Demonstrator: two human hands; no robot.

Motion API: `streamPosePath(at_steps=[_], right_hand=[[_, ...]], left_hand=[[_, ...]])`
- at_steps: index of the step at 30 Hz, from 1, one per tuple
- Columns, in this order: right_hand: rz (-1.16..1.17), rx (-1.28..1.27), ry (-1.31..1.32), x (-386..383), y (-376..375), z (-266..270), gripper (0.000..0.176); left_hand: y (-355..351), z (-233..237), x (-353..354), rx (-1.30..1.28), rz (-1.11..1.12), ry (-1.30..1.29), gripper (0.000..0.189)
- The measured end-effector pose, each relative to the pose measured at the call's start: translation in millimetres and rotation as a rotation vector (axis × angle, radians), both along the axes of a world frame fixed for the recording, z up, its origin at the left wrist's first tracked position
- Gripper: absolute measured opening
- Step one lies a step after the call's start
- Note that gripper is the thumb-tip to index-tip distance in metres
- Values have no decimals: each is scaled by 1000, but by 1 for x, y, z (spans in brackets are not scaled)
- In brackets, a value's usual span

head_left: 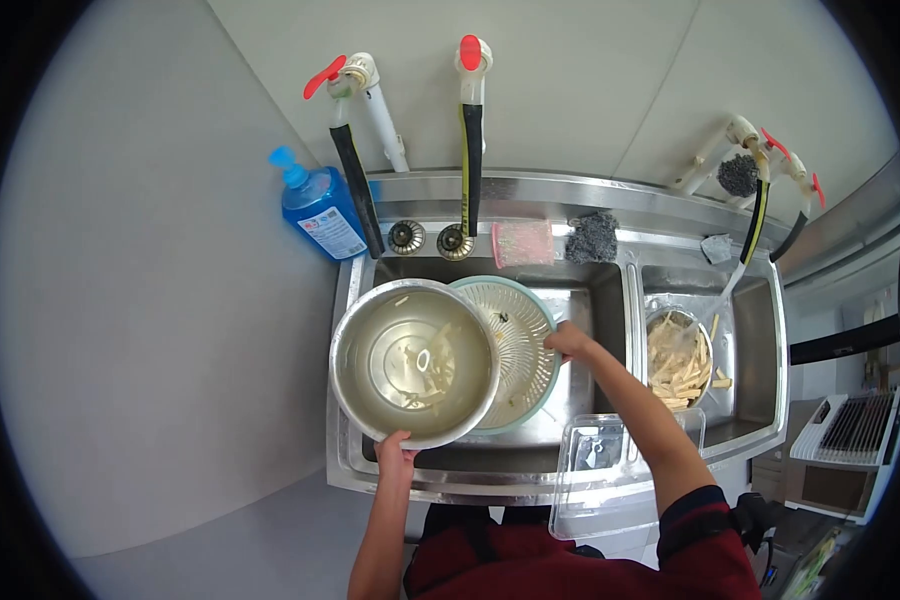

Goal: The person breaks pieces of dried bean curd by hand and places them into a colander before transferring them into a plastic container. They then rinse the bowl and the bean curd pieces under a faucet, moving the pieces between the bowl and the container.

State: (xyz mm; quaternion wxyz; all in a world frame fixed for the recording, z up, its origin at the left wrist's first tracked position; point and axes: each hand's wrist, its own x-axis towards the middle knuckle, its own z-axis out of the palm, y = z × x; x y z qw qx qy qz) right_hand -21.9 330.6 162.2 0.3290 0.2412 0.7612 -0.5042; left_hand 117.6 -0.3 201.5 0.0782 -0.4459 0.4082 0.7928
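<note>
My left hand (pixel 396 455) grips the near rim of a steel basin (pixel 350 365), fingers closed round the edge. Cloudy water and pale thin scraps lie in the basin, which sits over the left side of the sink. My right hand (pixel 568 341) is closed on the right rim of a pale green plastic colander (pixel 520 350). The colander's left part is hidden beneath the basin. A few dark and yellowish bits cling to its slotted inside.
In the right sink compartment (pixel 755 345), a hose (pixel 733 280) runs water onto a bowl of pale cut strips (pixel 678 370). A clear plastic container (pixel 595 490) overhangs the front edge. A blue soap bottle (pixel 320 215), pink sponge (pixel 522 244) and steel scourer (pixel 592 238) stand along the back.
</note>
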Motion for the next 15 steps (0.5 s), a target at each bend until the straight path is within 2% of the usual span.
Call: streamPosePath(at_steps=[4,15], right_hand=[[-36,-70,-52,1,-20,-24,40],[-236,-229,-107,23,-37,-54,35]], left_hand=[[-2,0,-5,-46,15,2,40],[-15,-20,-25,-266,-82,-11,54]])
